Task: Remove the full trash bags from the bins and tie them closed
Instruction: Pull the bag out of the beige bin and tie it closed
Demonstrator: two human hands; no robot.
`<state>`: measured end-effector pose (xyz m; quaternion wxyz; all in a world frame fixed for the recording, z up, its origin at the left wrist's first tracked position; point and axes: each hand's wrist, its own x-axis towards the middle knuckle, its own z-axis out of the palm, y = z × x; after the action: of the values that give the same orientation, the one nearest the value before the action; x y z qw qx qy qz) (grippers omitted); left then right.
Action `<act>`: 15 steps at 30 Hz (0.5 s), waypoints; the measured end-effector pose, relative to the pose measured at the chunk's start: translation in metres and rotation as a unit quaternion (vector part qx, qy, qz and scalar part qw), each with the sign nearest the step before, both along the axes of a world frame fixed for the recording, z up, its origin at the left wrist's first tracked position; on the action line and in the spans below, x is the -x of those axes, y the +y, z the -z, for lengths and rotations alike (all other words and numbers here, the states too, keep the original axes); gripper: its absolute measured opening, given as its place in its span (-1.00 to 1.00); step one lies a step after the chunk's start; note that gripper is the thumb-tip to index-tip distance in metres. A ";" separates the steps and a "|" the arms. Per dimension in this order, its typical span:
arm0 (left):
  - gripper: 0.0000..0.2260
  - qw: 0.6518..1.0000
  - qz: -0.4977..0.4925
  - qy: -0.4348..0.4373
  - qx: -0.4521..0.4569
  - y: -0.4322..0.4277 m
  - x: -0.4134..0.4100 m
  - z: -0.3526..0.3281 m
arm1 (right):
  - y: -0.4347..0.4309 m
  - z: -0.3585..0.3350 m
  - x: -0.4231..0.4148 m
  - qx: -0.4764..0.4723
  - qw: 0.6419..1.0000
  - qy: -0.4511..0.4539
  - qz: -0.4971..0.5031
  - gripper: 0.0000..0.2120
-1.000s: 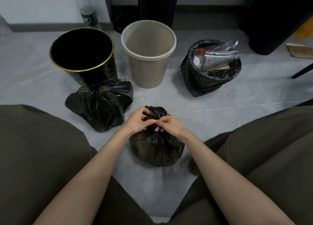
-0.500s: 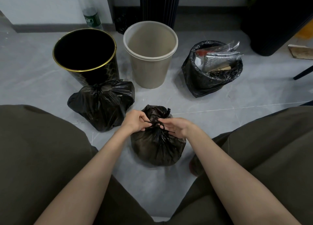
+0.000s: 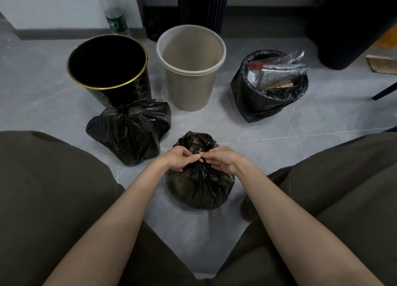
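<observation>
Left grip (image 3: 179, 159) and right grip (image 3: 223, 160) close back in, both pinching the knot atop the near bag (image 3: 199, 186) on the floor (second loop, likely). Behind, 1 tied bag (image 3: 129, 133); far right, 1 open bag (image 3: 268, 96) awaits tying.

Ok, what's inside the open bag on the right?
The open bag shows clear wrappers, something red and a brown scrap on top; whatever lies deeper is covered.

grey marbled tile floor (image 3: 268, 133) meets a white wall (image 3: 53, 4) with dark skirting.
</observation>
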<state>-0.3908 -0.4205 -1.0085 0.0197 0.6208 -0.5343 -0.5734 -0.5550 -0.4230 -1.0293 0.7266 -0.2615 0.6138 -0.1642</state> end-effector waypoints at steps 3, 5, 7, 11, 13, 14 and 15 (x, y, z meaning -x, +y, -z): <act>-0.81 0.998 -0.013 -0.033 0.046 0.003 0.001 0.009 | 0.002 0.001 0.000 0.010 1.000 0.006 -0.015 -0.85; -0.82 0.994 -0.029 -0.058 0.086 0.005 0.000 0.016 | 0.002 0.001 0.001 0.019 1.000 0.009 -0.001 -0.84; -0.80 0.989 -0.036 -0.071 0.123 0.006 0.002 0.017 | 0.002 0.000 0.001 0.032 0.999 0.013 0.009 -0.85; -0.74 0.982 -0.056 -0.062 0.167 0.002 0.007 0.011 | 0.001 -0.001 0.000 0.092 0.995 0.026 0.009 -0.93; -0.70 0.981 -0.063 -0.052 0.174 -0.002 0.006 0.012 | 0.001 0.000 0.000 0.123 0.992 0.030 0.013 -0.96; -0.70 0.983 -0.065 -0.041 0.169 -0.004 0.004 0.014 | 0.001 -0.001 0.001 0.135 0.990 0.030 0.011 -0.95; -0.71 0.985 -0.067 -0.025 0.160 -0.006 0.002 0.014 | 0.001 -0.001 0.001 0.141 0.989 0.031 0.006 -0.93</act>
<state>-0.3928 -0.4260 -1.0225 0.1435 0.6586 -0.5762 -0.4622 -0.5561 -0.4223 -1.0281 0.6623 -0.3630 0.6078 -0.2454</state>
